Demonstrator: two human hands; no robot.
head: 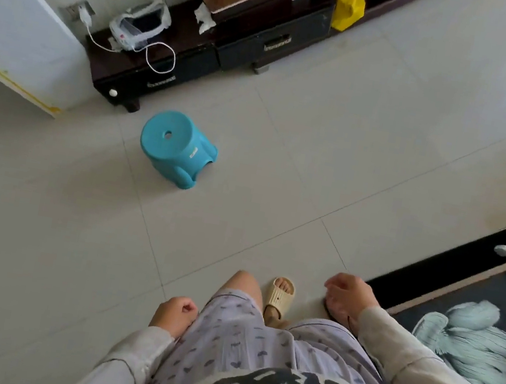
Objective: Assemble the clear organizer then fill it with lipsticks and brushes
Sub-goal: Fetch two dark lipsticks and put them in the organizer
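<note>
Your left hand [175,313] and right hand [348,296] hang at your sides, loosely curled and empty, likely because you're mid-stride. No organizer, lipsticks or brushes in view. A stool [176,148] stands ahead.

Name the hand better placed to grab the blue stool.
Left, probably. The left hand hangs empty on the side of the blue stool; the right hand is across by the dark table. Neither is close to it yet.
</note>
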